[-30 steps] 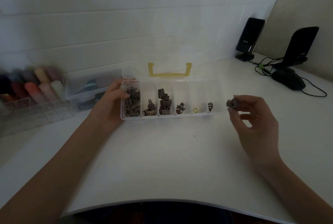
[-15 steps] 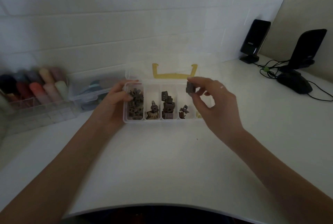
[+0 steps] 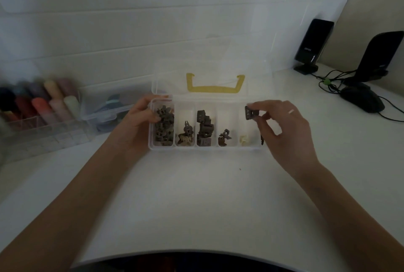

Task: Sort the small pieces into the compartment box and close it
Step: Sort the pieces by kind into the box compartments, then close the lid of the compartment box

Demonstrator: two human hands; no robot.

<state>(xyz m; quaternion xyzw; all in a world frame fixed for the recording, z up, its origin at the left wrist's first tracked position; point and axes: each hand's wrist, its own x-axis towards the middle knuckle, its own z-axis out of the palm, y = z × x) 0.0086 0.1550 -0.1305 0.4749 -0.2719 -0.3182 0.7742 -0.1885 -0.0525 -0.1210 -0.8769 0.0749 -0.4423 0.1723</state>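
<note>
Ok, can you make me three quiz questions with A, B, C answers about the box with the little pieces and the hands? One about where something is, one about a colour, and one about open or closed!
1. Where is the left hand?
A. On the left end of the compartment box
B. On the computer mouse
C. Flat on the table, away from everything

2. What colour is the handle on the box lid?
A. Red
B. Yellow
C. Blue

3. What is the right hand doing?
A. Resting open and empty
B. Pressing the lid down
C. Pinching a small dark piece above the box

Answers:
1. A, its fingers wrap the box's left end, next to the fullest compartment.
2. B, the U-shaped handle on the raised clear lid is yellow.
3. C, thumb and fingers grip the dark piece over the right-hand compartments.
</note>
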